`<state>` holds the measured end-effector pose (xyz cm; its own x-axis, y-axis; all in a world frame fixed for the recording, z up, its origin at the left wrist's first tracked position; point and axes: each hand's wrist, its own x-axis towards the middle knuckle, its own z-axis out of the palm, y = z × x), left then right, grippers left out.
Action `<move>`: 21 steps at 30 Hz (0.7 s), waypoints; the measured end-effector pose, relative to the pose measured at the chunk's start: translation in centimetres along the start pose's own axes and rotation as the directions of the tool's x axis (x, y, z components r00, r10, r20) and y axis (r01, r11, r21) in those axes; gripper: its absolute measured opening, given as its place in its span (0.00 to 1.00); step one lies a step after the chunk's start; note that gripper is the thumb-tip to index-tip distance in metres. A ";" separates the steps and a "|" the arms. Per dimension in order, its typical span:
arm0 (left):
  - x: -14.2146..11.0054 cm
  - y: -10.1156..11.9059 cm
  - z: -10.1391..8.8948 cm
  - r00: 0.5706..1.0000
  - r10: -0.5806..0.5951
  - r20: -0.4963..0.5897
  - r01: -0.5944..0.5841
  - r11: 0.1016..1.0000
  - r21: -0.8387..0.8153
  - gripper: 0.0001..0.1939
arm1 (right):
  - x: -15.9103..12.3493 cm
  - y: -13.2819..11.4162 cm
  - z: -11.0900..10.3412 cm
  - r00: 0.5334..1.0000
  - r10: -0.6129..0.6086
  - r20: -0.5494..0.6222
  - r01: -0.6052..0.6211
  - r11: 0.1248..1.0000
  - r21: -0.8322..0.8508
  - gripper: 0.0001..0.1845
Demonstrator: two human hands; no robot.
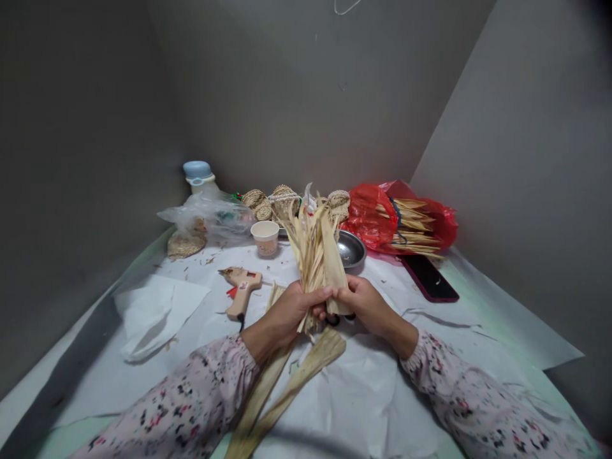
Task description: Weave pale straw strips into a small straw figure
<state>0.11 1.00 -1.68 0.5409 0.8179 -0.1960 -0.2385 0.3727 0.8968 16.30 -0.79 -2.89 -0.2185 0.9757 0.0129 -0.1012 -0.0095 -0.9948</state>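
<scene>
My left hand is closed around a bunch of dried straw-coloured leaf strips that fans upward. My right hand pinches one broad strip at the right side of the same bunch. The two hands touch at the fingertips. Two long dried leaf strips lie on the white paper below my wrists, running toward the near edge. Black scissor handles peek out under my hands.
A glue gun lies left of my hands. Behind are a paper cup, a metal bowl, woven straw pieces, a clear plastic bag, a red bag of strips, a dark phone and crumpled paper.
</scene>
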 end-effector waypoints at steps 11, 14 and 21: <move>-0.2 0.6 0.4 1.000 0.005 -0.013 -0.006 0.996 -0.089 0.15 | 0.0 0.1 -0.5 0.999 -0.037 0.038 0.029 0.980 0.197 0.15; -0.2 0.5 0.3 1.000 -0.012 -0.027 0.011 0.998 -0.054 0.15 | 0.1 0.5 -0.7 0.998 -0.036 0.053 0.026 0.984 0.175 0.17; 0.2 0.4 0.0 0.999 0.001 0.051 0.008 0.985 -0.175 0.13 | 0.2 0.6 -0.8 1.000 -0.029 0.001 0.028 0.976 0.214 0.16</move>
<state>0.14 1.26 -1.38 0.5809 0.7950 -0.1750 -0.3714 0.4501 0.8121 17.00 -0.45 -3.54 -0.2164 0.9754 0.0415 -0.3129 -0.0290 -0.9494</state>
